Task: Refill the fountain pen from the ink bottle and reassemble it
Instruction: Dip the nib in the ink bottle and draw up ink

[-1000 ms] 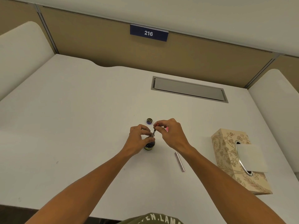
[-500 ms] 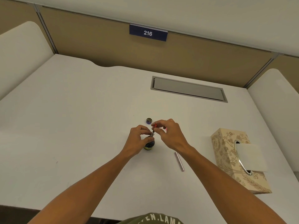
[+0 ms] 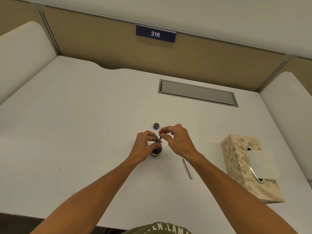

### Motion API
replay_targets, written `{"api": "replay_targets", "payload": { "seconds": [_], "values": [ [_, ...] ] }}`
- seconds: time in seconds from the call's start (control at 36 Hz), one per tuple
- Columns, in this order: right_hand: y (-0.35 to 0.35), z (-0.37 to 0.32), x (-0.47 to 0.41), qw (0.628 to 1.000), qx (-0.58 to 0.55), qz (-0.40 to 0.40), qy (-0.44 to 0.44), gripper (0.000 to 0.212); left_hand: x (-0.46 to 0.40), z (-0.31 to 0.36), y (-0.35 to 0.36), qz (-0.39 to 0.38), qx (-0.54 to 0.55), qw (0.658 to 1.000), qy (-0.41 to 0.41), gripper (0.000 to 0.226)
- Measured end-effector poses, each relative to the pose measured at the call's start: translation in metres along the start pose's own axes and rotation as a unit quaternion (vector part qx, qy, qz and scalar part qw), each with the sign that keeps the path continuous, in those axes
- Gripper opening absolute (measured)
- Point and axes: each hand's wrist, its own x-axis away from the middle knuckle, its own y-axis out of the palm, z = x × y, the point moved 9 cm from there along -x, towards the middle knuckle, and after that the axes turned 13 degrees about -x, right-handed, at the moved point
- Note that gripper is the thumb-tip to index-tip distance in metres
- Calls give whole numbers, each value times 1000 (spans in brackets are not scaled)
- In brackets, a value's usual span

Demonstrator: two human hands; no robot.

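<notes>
**A:** What is your right hand (image 3: 177, 141) doing?

**B:** Your fingers are curled and pinch the top of the pen part (image 3: 160, 139), near its red end. The pen part stands almost straight up, with its low end in the mouth of the ink bottle (image 3: 156, 150).

**A:** And your left hand (image 3: 145, 146)?

**B:** It is curled around the ink bottle. Your thumb and fingers also meet at the low end of the pen part, right at the bottle's mouth.

**A:** What has changed since a moment ago?

**B:** Very little. Both your hands stay in the same place, the pen part stays in the bottle, and only your right fingers shift a tiny bit at the top. I think you are working the filler to pull ink up. I cannot see any ink inside it.

**A:** What is around your hands?

**B:** The bottle cap (image 3: 156, 126) sits on the counter (image 3: 84, 132) just behind the bottle. The silver pen barrel (image 3: 187, 168) lies near your right wrist, not touched. A tissue box (image 3: 236, 162) stands far to the right.

**A:** So what is left to do?

**B:** You have the pen to put back together, and it looks like the bottle needs closing.
</notes>
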Motion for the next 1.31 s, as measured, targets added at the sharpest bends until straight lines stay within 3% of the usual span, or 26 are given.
{"api": "replay_targets", "payload": {
  "seconds": [1.08, 1.31],
  "values": [
    [-2, 9, 1, 997, -40, 72, 14, 15, 4, -4, 2, -6, 6, 1000, -29, 18],
    [0, 7, 0, 996, -85, 30, 18, 16, 5, -4, 1, 1, -5, 1000, -29, 17]
  ]
}}
